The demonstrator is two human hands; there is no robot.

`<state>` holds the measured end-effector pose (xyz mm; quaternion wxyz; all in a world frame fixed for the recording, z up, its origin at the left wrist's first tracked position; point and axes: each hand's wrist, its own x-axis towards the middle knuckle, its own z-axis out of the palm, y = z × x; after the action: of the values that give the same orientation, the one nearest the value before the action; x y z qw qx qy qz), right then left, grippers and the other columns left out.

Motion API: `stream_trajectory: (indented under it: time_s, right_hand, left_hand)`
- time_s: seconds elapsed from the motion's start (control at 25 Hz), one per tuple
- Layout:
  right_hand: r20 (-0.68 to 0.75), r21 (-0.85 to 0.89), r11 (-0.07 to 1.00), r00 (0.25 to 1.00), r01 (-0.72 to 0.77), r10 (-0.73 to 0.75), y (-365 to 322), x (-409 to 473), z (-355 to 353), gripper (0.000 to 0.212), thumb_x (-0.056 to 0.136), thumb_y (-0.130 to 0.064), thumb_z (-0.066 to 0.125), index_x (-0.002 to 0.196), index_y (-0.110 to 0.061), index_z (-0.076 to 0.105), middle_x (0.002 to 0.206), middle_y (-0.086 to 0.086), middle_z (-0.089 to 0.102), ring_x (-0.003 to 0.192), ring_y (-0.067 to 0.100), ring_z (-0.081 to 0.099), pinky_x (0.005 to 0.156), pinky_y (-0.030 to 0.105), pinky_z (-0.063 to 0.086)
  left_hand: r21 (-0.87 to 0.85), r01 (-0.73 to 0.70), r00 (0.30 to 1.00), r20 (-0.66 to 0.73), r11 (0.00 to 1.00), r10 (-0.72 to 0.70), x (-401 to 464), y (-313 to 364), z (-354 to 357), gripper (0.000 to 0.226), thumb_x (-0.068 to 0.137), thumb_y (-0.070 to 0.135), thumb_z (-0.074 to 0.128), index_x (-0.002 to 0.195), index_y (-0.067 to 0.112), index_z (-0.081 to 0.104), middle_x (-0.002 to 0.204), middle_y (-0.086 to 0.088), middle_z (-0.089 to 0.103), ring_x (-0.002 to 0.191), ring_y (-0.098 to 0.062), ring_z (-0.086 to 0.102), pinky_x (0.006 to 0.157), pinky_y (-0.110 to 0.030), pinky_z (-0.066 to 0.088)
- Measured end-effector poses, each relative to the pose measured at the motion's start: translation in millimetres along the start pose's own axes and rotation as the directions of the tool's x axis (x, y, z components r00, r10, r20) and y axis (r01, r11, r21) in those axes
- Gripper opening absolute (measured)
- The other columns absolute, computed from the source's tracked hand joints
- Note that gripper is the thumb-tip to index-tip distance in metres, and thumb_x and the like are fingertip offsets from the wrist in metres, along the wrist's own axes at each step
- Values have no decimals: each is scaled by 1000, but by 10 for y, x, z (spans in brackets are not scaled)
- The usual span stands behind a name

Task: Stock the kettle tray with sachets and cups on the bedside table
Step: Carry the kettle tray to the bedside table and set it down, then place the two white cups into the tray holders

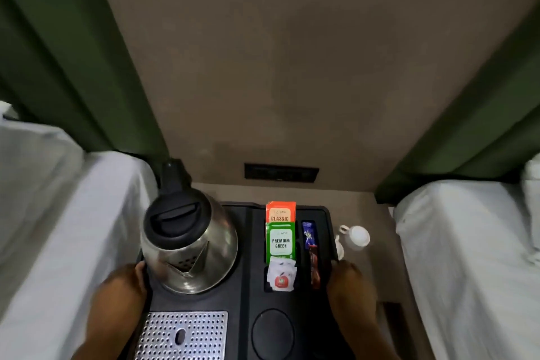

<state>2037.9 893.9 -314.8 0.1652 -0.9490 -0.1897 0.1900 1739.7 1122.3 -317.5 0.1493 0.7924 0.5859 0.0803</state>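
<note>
A black kettle tray (245,295) sits on the bedside table (377,266) between two beds. A steel kettle (190,245) with a black lid stands on the tray's left half. In the middle slot stand an orange "Classic" sachet (280,211), a green "Premium Green" sachet (281,242) and a white sachet (282,275) with a red mark. Dark blue and red stick sachets (311,254) lie in the right slot. My left hand (122,292) grips the tray's left edge and my right hand (349,286) grips its right edge. A white cup (358,237) lies on the table right of the tray.
White-sheeted beds (473,257) flank the table, the other bed (58,213) close on the left. A dark switch panel (281,172) is on the beige wall behind. The tray holds a perforated metal drip grate (181,336) and a round cup recess (273,333) at the front.
</note>
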Motion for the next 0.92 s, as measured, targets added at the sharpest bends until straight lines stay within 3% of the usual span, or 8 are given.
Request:
stream_trajectory:
  time_s: [0.16, 0.28, 0.36, 0.6, 0.68, 0.76, 0.84, 0.92]
  right_hand:
    - [-68, 55, 998, 997, 42, -39, 28, 1100, 1019, 28, 94, -9, 51, 69, -3, 61, 69, 17, 65, 70, 39, 64, 55, 30, 43]
    - [-65, -115, 993, 998, 7, -14, 143, 1565, 1549, 32, 97, -18, 47, 76, 0, 63, 77, 23, 69, 74, 40, 67, 60, 37, 46]
    - [-55, -122, 992, 998, -30, 24, 233, 1738, 1798, 34, 97, -24, 44, 78, -2, 63, 80, 22, 69, 78, 40, 67, 62, 36, 45]
    - [56, -104, 994, 998, 11, -6, 189, 1925, 1659, 35, 98, -28, 46, 82, -3, 64, 80, 19, 69, 77, 36, 65, 60, 30, 38]
    - [22, -111, 988, 994, 107, -105, 262, 1878, 1402, 24, 93, -22, 53, 76, -9, 65, 71, 11, 67, 68, 33, 64, 53, 25, 35]
    - [-165, -32, 994, 980, 108, -112, 496, 1835, 1022, 5, 83, -15, 61, 83, -18, 65, 73, 6, 66, 68, 31, 64, 56, 22, 40]
    - [-250, -61, 998, 967, 31, -45, 803, 1970, 754, 46, 71, -10, 70, 115, -20, 60, 105, 14, 65, 92, 35, 62, 72, 36, 51]
    - [-66, -219, 974, 997, -65, 51, 1087, 2276, 663, 88, 64, -6, 77, 140, -23, 38, 136, 19, 44, 118, 40, 47, 89, 47, 46]
  left_hand:
    - [59, -57, 998, 1, 997, 57, 867, -107, 1233, 27, 95, 4, 56, 69, -1, 63, 67, -30, 64, 58, -47, 64, 57, -48, 52]
    - [73, -85, 996, 5, 994, 84, 1235, -162, 1855, 29, 97, 3, 53, 70, -5, 60, 68, -32, 62, 59, -47, 62, 58, -49, 50]
    - [94, -48, 999, 18, 994, 46, 1407, -239, 2122, 31, 99, 7, 50, 72, -5, 59, 71, -31, 62, 61, -47, 60, 59, -47, 47]
    - [4, 9, 1000, -9, 1000, -9, 1507, -140, 2244, 21, 94, -1, 53, 73, -4, 55, 75, -34, 60, 64, -49, 58, 62, -51, 48]
    - [-56, 75, 996, -37, 996, -77, 1375, -201, 2132, 26, 99, 16, 46, 83, -1, 57, 82, -32, 61, 76, -49, 58, 69, -52, 49]
    - [-38, 79, 992, -96, 996, -82, 874, -7, 2041, 47, 96, 43, 36, 103, 3, 58, 91, -26, 61, 87, -46, 56, 74, -53, 49]
    - [-94, -75, 995, 57, 993, 80, 119, 620, 2164, 57, 88, 55, 41, 119, 9, 53, 104, -19, 59, 95, -40, 55, 78, -52, 50]
    - [-211, -316, 890, 272, 925, 366, -530, 1525, 2538, 73, 81, 59, 52, 138, 14, 43, 128, -11, 49, 110, -30, 51, 87, -48, 49]
